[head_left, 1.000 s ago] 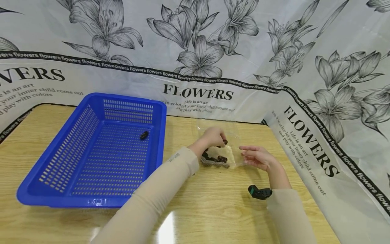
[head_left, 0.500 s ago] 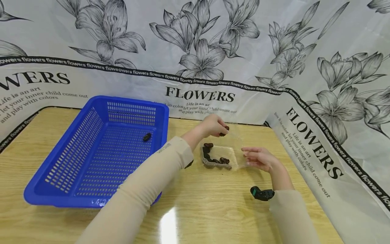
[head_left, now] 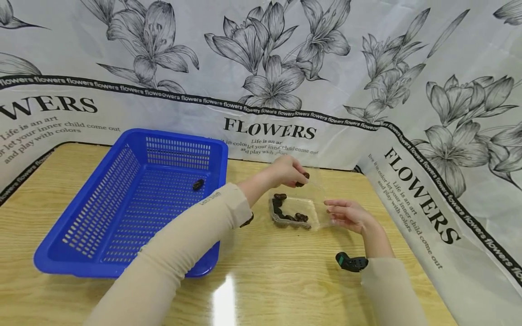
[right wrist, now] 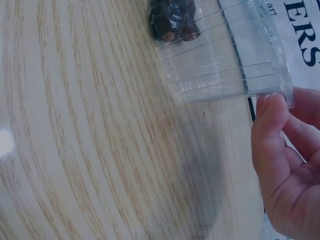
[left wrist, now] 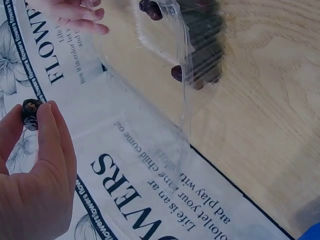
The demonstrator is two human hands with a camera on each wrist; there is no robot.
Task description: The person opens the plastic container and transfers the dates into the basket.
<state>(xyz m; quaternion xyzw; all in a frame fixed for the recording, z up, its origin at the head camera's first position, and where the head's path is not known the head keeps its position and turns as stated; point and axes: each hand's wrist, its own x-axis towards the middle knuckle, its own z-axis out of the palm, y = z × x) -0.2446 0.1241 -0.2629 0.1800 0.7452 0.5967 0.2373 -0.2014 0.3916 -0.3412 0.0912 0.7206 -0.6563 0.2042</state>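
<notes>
My left hand [head_left: 285,172] is above the back of a clear plastic box and pinches a dark brown date [left wrist: 31,115] between thumb and fingertips. The box [right wrist: 225,75] stands on the table with its clear lid raised at the back. Several dates [head_left: 278,209] lie along its left and front sides, with bare bottom showing at the right. With thumb and fingers my right hand [right wrist: 285,165] pinches the rim at the box's right side. One date [head_left: 198,184] lies in the blue basket at the left.
The blue plastic basket [head_left: 81,269] covers much of the table's left side. A flower-printed sheet [head_left: 269,149] rises behind and to the right of the wooden table [head_left: 277,271]. A black device [head_left: 351,262] sits at the right wrist.
My left hand has lifted from inside the box toward the back, carrying a date, and uncovers the dates at the left side. The right hand stays at the box's right rim.
</notes>
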